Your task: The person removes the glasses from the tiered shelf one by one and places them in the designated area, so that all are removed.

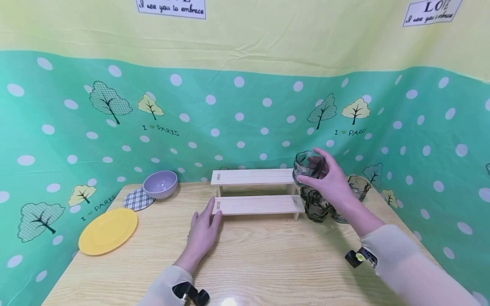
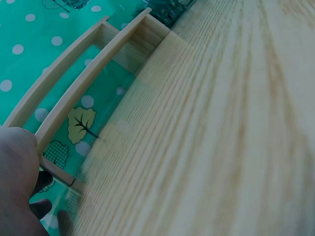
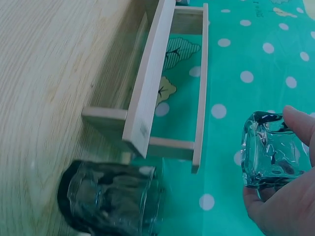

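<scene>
In the head view my right hand (image 1: 331, 180) grips a smoky glass cup (image 1: 304, 165) at the right end of the two-step wooden rack's upper board (image 1: 252, 176). Thumb and fingers hold the cup from opposite sides; in the right wrist view this glass (image 3: 270, 152) is off to the side of the rack (image 3: 147, 83). My left hand (image 1: 203, 233) has its thumb and index finger at the left end of the lower board (image 1: 260, 205), holding it there. Another dark glass cup (image 1: 317, 206) stands beside the rack's right end.
An amber-tinted glass (image 1: 359, 187) and part of another glass (image 1: 340, 217) are at the right, partly behind my arm. On the left are a purple bowl (image 1: 160, 185), a checked round mat (image 1: 138, 199) and a yellow plate (image 1: 108, 231). A green dotted curtain (image 1: 245, 123) hangs behind the table.
</scene>
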`<state>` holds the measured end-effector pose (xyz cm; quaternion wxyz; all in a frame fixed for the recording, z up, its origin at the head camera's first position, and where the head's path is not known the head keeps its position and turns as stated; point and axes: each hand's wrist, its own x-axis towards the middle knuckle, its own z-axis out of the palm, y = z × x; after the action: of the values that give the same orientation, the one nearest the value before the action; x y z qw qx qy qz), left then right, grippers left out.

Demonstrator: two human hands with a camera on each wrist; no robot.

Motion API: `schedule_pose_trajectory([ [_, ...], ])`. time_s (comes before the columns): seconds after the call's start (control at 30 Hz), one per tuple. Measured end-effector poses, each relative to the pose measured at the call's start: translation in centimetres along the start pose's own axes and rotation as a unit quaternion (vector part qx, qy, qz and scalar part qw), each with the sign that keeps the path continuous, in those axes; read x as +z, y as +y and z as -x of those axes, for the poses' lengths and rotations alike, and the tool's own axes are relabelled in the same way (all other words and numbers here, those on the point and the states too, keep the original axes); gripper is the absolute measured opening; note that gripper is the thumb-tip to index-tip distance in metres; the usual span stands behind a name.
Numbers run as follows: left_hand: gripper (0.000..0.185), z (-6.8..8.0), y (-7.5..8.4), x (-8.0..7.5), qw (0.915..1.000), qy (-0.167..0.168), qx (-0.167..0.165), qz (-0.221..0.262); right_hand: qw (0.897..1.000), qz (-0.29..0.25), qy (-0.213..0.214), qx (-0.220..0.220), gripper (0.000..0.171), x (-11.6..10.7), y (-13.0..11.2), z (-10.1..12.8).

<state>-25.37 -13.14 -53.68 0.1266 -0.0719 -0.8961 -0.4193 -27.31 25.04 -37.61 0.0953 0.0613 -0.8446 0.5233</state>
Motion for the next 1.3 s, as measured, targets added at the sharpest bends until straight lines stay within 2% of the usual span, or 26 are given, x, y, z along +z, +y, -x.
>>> schedule_pose_trajectory([
  [0.5, 0.062, -0.1, 0.1, 0.0, 1.0, -0.005, -0.003, -0.001, 0.998, 0.039, 0.034, 0.018, 0.116, -3.4, 1.8, 1.2],
  [0.87, 0.062, 0.0, 0.1, 0.1, 0.9998, 0.013, 0.01, 0.007, 0.995, 0.079, 0.051, 0.035, 0.114, -6.0, 3.3, 2.0],
  [1.1, 0.062, -0.1, 0.2, 0.0, 0.9999, -0.009, -0.006, 0.005, 0.993, 0.087, 0.064, 0.043, 0.113, -7.6, 4.7, 2.6],
  [1.3, 0.063, -0.2, 0.1, 0.0, 0.9998, -0.015, -0.014, 0.005, 0.992, 0.093, 0.074, 0.053, 0.114, -9.0, 6.0, 2.9],
])
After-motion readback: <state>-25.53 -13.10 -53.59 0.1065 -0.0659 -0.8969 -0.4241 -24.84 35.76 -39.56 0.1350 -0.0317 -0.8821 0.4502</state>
